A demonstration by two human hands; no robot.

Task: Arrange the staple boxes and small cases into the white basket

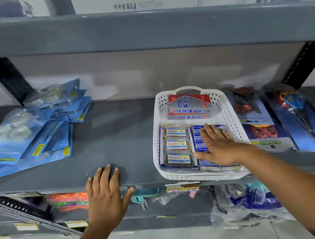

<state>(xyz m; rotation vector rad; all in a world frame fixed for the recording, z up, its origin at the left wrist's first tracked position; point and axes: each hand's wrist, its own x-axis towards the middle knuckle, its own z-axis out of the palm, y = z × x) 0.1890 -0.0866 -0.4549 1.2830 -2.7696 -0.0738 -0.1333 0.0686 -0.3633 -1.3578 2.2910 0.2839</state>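
While my right hand (216, 144) lies flat, fingers apart, on the blue boxes (208, 133) lower right in the white basket (230, 115), my left hand (106, 193) rests spread and empty on the shelf (115, 135) edge, farther off.

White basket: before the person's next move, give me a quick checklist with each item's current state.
1. White basket fully on the shelf: not ok, its front edge overhangs slightly.
2. Small cases lined up in the left column: ok.
3. Blue staple boxes lying flat: cannot tell, right hand covers them.
4. Red-and-silver boxes inside at the back: ok.
5. Left hand free: ok, flat on the shelf edge.
6. Staple boxes or cases left outside the basket: ok, none visible.
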